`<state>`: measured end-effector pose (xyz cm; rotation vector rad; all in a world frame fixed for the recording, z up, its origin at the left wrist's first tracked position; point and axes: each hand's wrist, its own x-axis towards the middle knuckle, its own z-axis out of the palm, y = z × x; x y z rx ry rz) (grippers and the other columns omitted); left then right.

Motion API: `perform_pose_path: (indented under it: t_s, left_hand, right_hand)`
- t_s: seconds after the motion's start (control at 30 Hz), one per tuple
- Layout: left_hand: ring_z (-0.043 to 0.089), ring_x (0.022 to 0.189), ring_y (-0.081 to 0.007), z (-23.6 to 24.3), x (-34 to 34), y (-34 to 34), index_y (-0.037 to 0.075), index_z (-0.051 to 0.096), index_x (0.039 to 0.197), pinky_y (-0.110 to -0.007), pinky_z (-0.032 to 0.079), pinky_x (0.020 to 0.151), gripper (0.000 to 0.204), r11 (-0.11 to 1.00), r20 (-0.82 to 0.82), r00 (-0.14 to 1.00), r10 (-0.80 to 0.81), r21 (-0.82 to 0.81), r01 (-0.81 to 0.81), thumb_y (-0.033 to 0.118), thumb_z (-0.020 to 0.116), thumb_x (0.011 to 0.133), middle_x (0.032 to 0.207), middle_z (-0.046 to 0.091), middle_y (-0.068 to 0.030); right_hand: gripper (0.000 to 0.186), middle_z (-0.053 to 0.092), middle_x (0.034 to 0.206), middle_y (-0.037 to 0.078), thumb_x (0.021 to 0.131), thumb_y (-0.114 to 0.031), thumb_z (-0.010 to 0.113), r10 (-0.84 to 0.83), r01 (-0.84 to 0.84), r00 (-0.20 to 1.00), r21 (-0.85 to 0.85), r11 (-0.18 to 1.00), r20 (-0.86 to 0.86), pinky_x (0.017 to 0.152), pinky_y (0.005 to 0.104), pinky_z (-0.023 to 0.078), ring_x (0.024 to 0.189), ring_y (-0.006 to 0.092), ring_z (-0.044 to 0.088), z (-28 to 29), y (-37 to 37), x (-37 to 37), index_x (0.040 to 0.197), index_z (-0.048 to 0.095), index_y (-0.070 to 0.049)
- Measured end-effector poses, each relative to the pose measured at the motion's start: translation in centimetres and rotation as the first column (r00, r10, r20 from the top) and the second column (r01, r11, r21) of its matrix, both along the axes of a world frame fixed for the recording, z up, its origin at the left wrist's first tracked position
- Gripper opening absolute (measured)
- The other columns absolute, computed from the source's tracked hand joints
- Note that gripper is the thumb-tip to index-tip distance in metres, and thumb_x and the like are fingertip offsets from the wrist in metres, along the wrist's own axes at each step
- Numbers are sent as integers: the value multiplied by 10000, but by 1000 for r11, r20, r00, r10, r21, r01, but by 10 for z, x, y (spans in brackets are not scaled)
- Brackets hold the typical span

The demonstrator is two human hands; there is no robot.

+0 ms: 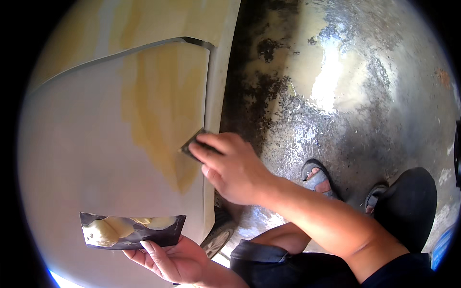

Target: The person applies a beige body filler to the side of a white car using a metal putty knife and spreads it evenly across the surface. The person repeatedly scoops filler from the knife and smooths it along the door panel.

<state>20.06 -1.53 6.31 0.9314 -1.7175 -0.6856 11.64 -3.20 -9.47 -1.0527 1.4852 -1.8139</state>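
Note:
My right hand point(235, 165) grips a small dark flat spreader point(192, 146), its edge against a pale car body panel point(91, 144). Yellowish filler point(163, 120) is smeared over the panel in broad streaks, just above and left of the spreader. Lower left, my left hand point(177, 261) holds a dark rectangular plate point(158, 235), thumb on top and fingers beneath. Cream-coloured paste point(103, 233) lies on that plate, with a smaller dab along its upper edge.
A dark panel gap point(120, 55) curves across the bodywork. Below the panel's edge a wheel point(218, 237) shows. To the right stretches a wet, stained concrete floor point(384, 96), with my sandalled foot point(317, 177) on it. Something blue point(442, 247) sits at the far right edge.

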Motion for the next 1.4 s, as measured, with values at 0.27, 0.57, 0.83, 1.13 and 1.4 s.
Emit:
perform_pose_path:
  t_s: [0.27,0.57,0.83,1.13,1.4]
  left_hand:
    - [462,1244,-233,3,12,7,5,344,1392,-399,358,1074,460,999,-37,998,-43,25,44,75,485,960,1351,466,-148]
    - [467,1240,-273,-2,6,7,8,310,1392,-436,350,1095,556,992,-65,996,54,116,-46,52,544,890,1361,459,-156]
    - [489,1211,-259,-3,-8,17,6,337,1377,-421,368,1082,556,965,-63,988,140,234,-122,71,584,884,1324,480,-144]
    - [518,1189,-256,-6,-15,20,24,376,1358,-442,452,1030,469,987,-66,989,129,104,-122,-7,531,916,1308,494,-149]
    - [531,1172,-260,-13,4,15,76,415,1329,-448,475,1007,427,979,57,979,196,-63,-192,-13,516,924,1295,511,-160]
  right_hand:
    - [357,568,1225,205,934,-155,516,-218,233,967,-105,967,133,965,413,472,1079,349,580,-17,-47,-84,1247,556,11]
    - [360,562,1250,187,914,-151,563,175,-145,947,-128,981,271,965,393,451,1121,352,554,-7,8,20,1242,583,-3]
    - [290,582,1240,124,845,-181,718,771,-376,480,-697,611,418,996,330,429,1165,251,560,16,43,-49,1098,701,-40]
    - [310,606,1165,87,703,-112,761,139,-97,988,-422,901,72,904,420,464,1080,321,548,19,38,-58,1008,721,-69]
    - [281,574,1177,42,740,-145,721,142,-182,979,-313,932,-146,913,446,428,1125,325,505,18,38,-34,1016,695,-102]
